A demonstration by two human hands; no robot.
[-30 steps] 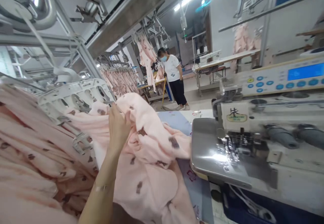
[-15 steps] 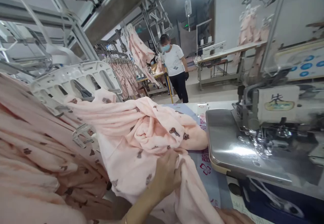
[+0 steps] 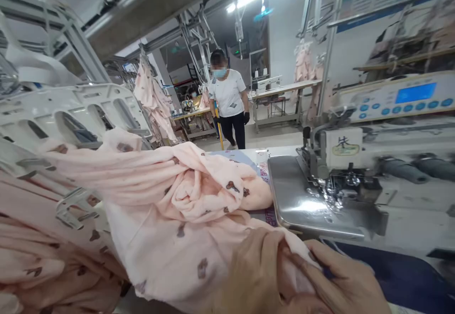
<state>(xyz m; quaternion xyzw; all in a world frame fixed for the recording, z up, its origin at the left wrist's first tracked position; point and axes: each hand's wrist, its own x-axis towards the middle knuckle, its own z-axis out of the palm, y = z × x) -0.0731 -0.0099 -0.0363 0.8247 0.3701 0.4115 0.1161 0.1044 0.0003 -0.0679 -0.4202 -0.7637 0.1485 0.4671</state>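
Note:
A pink plush garment with small dark prints lies bunched in front of me, its upper part still up against a white plastic hanger. My left hand is closed on a fold of it at the bottom middle, slightly blurred. Right beside it, my right hand grips the edge of the same cloth between thumb and fingers. Some fingertips are hidden by the fabric. Just beyond both hands stands a sewing machine with a shiny metal plate.
More pink garments hang at the left. A control panel with a blue screen sits above the machine. Farther back, a masked person in a white shirt stands near other sewing tables. A metal rail crosses overhead.
My left hand has moved right and down along the cloth. My right hand has come up into view and taken hold of the fabric edge. The view has turned right.

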